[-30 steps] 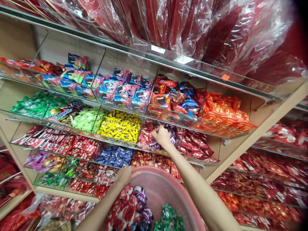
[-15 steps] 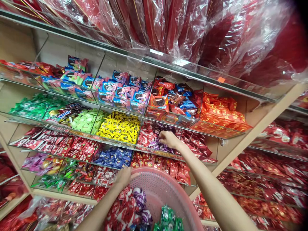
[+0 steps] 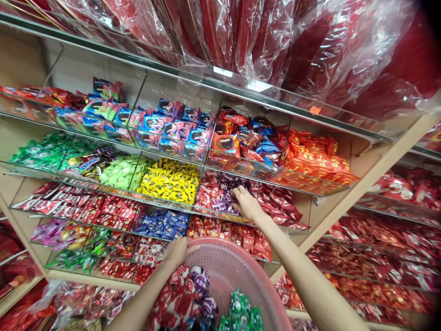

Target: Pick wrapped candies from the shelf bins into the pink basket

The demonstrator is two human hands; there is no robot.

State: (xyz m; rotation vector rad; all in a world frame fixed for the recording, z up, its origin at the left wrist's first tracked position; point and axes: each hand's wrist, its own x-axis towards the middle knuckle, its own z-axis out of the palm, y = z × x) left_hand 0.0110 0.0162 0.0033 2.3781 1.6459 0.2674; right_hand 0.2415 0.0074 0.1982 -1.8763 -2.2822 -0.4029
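Note:
A pink plastic basket (image 3: 255,266) with small holes is at the bottom middle. My left hand (image 3: 178,250) grips its far left rim, fingers over the edge. Inside lie red-and-white wrapped candies (image 3: 174,294), a few purple-and-white wrapped candies (image 3: 200,280) and green wrapped candies (image 3: 241,310). My right hand (image 3: 246,204) reaches past the basket into a shelf compartment. Its fingers curl down onto purple-wrapped candies (image 3: 222,202), fingertips partly hidden among them. Red-and-white candies (image 3: 206,191) fill the left part of that compartment.
Glass dividers split the shelves. Yellow candies (image 3: 170,181) lie left of my right hand, dark red packets (image 3: 279,204) to its right. A glass shelf with orange packets (image 3: 317,158) and cookie packs (image 3: 225,145) juts out above. Plastic-wrapped red goods (image 3: 220,32) hang over the top.
My right hand has shifted slightly right and lower among the purple candies, its fingers curling further down. The left hand keeps its grip on the basket rim.

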